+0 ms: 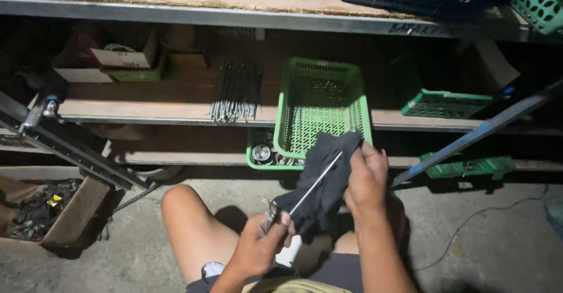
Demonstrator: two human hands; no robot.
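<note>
The left hand point(258, 243) grips one end of a thin metal rod point(315, 183) above the knees; the right hand point(365, 179) pinches a dark cloth point(325, 179) around it. Wiping seems underway; next, sliding the cloth along the rod.

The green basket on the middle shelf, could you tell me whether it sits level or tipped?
Tipped: the green basket leans forward over the shelf edge, its mesh bottom facing the camera.

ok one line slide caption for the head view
Left hand grips thin metal rod while right hand wraps dark cloth round it, by green plastic basket.
</note>
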